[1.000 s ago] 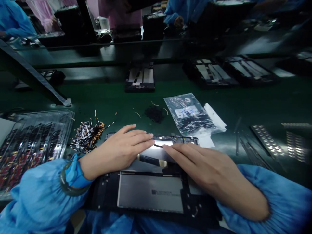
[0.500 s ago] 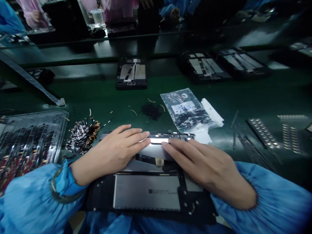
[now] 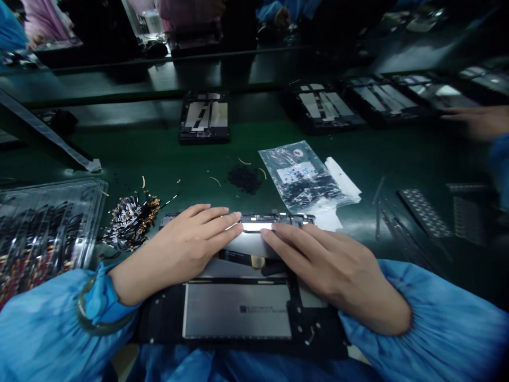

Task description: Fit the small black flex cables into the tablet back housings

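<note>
An opened tablet (image 3: 326,329) lies in front of me with its inner parts facing up. A large grey battery (image 3: 238,313) fills its near half. My left hand (image 3: 191,239) rests on the far left part, fingers stretched out and fingertips by a bright strip (image 3: 254,227) along the far edge. From the other side my right hand (image 3: 326,260) lies over the far right part, its fingers extended to the same strip. Both hands look open and press on the tablet. What lies under the palms is hidden.
Left are a heap of small cables (image 3: 133,220) and clear trays (image 3: 47,233) of more cables. Beyond the tablet lie small black bits (image 3: 244,179) and a plastic bag (image 3: 306,175). Tweezers-like tools (image 3: 401,231) lie right. Other opened tablets (image 3: 204,119) stand behind. A co-worker's hand (image 3: 483,121) reaches in.
A co-worker's blurred hand and blue sleeve have come in at the right, by the row of opened tablets. The view has shifted slightly; my hands stay in place on the tablet.
</note>
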A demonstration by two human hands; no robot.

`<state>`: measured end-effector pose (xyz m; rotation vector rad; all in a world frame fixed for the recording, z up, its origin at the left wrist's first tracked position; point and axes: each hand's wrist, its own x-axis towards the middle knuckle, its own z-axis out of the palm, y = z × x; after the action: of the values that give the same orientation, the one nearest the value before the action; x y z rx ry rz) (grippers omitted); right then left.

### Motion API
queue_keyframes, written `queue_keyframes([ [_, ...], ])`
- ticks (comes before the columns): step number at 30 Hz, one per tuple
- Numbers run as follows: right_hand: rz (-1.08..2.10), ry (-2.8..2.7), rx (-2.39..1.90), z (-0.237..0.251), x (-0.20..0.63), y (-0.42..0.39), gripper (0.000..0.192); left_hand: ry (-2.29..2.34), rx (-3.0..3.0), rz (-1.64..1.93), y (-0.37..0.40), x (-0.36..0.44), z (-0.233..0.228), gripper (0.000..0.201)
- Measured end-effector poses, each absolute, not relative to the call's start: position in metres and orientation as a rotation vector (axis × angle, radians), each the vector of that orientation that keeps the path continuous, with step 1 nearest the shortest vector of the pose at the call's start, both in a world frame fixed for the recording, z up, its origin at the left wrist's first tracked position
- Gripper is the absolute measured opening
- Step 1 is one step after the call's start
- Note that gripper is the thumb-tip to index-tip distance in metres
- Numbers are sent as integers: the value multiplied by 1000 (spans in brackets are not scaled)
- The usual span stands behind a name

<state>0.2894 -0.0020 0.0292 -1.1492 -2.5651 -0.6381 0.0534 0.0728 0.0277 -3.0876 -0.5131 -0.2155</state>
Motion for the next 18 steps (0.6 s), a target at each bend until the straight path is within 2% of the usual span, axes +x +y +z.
queue_keyframes([
  [5,-600,-2579,-1203,28,296,-9,29,-542,-3133,-305,75,50,27,38],
  [9,-280,-2135,-1451,17,311,-28,24,-740,-3266,-380,77,51,30,35],
  [13,21,-1701,-1775,2,321,-46,20,-1216,-3214,-381,78,63,27,44],
  [18,467,-1419,-1894,-13,325,-53,36,-1500,-3140,-603,84,65,35,39],
])
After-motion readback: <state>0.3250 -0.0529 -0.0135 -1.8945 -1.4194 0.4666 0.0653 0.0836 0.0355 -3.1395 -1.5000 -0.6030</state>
